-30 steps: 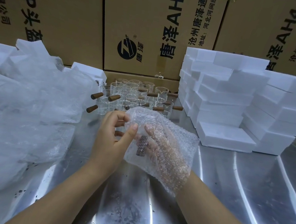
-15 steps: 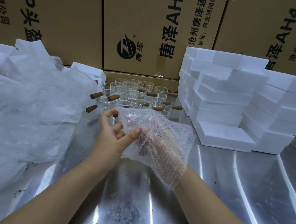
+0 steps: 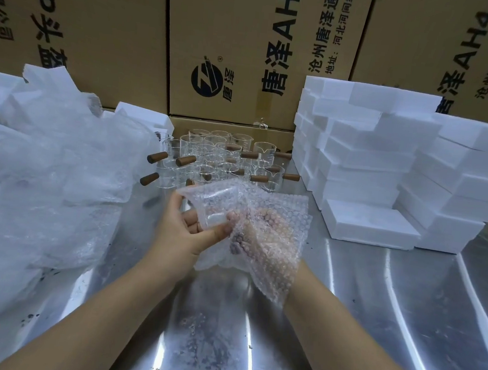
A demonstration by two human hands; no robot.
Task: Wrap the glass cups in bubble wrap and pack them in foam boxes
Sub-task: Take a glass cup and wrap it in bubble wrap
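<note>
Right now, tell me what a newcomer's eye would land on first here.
At the centre, the left hand and right hand hold bubble wrap round a glass cup. Behind them stands a cluster of wooden-handled glass cups; white foam boxes are stacked on the right, crumpled plastic sheeting heaped on the left.

A shiny metal table [image 3: 373, 316] is seen. At the far middle, many glass cups [image 3: 218, 158] with brown handles are set close together. White foam boxes [image 3: 368, 155] are piled on the right. Crumpled clear plastic [image 3: 43, 180] is heaped on the left.
</note>
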